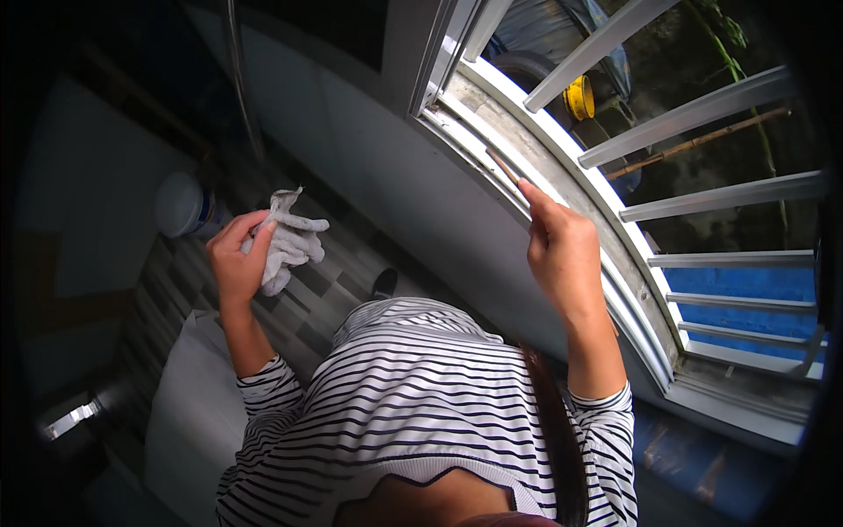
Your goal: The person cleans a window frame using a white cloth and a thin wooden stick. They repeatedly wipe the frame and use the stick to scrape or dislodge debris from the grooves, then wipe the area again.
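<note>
My left hand (239, 263) is closed, pinching a whitish knit glove (294, 241) whose fingers hang loose over the floor. On the other side, my right hand (566, 255) grips a thin brown stick (502, 164). Its tip points into the track of the white window frame (465, 132), against or just above the sill; I cannot tell which. A small brown piece by my right wrist may be the stick's other end. Dirt specks show along the track.
White bars (720, 198) cross the window opening, with a yellow container (579, 97) and blue sheeting (742, 294) outside. A white bucket (178, 204) stands on the wood-patterned floor (325, 285). A pale, smooth-sided object (195, 404) is at lower left. My dark shoe (384, 283) shows below.
</note>
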`<state>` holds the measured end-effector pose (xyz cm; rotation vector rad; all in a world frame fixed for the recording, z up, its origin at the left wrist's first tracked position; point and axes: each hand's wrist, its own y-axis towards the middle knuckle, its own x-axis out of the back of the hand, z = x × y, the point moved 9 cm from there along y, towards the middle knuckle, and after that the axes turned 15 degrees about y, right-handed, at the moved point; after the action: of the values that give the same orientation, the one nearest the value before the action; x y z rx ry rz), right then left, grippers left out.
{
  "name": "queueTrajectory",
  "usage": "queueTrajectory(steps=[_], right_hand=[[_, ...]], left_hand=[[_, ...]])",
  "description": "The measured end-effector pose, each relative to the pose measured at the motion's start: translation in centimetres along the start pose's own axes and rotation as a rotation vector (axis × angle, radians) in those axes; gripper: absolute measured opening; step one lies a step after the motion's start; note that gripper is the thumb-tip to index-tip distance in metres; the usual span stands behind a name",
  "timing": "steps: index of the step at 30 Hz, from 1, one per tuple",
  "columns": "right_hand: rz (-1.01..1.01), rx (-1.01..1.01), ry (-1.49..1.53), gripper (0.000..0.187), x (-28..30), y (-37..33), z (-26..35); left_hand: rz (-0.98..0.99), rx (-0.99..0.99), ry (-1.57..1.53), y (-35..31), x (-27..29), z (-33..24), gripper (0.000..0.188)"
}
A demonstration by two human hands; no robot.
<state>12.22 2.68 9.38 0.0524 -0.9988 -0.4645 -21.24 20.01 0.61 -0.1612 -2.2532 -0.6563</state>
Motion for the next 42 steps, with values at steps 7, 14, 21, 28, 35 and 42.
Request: queueTrajectory(steps=[7,14,21,28,35,42], right_hand=[[0.214,-0.118,-0.317,0.041,-0.9,-1.2,-0.6],[0.184,-0.207,-0.452,0.047,-3.2,-0.8,0.6],[0.177,-0.032,-0.294,0.045,-6.5,2.9,0.9],[-0.033,0.126,0.162,0.045,-4.6,3.5,0.2],[-0.181,-0.003,-0.118,0.038,2.0,3.5,-2.0],[-0.248,-0.205,-0.644,0.033,6.8,6.1,-3.7]], left_hand=[[0.009,0.002,-0.008,0.1,0.1,-0.7,0.015],[0.016,-0.005,-0.018,0.0,-0.3,-1.2,0.015],[0.038,0.006,-0.009,-0.1,-0.5,-1.1,0.015],[0.004,0.035,-0.005,-0.8,-0.3,0.3,0.015],[0.0,0.023,0.042,-0.8,-0.4,-0.1,0.015],[0.017,0.032,0.034,0.0,-0.5,-1.3,0.015]])
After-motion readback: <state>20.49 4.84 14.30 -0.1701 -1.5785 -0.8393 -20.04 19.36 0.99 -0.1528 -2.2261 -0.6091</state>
